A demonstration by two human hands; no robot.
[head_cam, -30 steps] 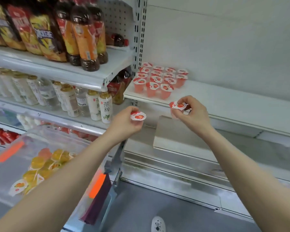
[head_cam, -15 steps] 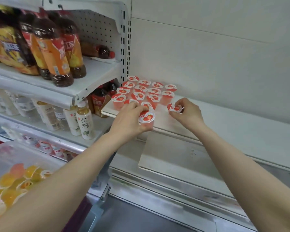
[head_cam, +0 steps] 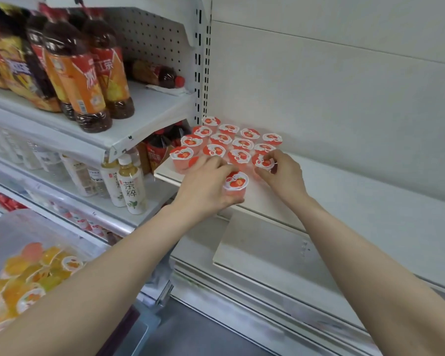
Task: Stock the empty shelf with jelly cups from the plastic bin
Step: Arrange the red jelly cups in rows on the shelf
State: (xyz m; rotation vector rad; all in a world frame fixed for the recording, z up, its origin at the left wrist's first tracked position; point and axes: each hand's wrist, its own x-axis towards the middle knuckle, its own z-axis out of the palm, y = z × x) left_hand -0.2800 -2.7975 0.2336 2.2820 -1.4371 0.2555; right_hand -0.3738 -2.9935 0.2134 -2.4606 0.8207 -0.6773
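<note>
Several red strawberry jelly cups [head_cam: 228, 140] stand in rows at the left end of the white shelf [head_cam: 357, 201]. My left hand [head_cam: 203, 186] grips one more red jelly cup [head_cam: 236, 185] at the shelf's front edge, in front of the group. My right hand [head_cam: 283, 173] pinches another red jelly cup [head_cam: 262, 162] at the right end of the front row, down on the shelf. The clear plastic bin [head_cam: 23, 229] at the lower left holds several orange and yellow jelly cups [head_cam: 31, 273].
Tea bottles [head_cam: 88, 80] fill the upper left shelf and pale drink bottles [head_cam: 131, 188] the one below. A perforated upright post [head_cam: 201, 60] borders the jelly shelf on the left. A lower white shelf [head_cam: 262, 253] juts out beneath. To the right the jelly shelf is bare.
Both hands carried their cups up from mid-air to the shelf. The right cup has come down at the end of the front row; the left cup has reached the front edge.
</note>
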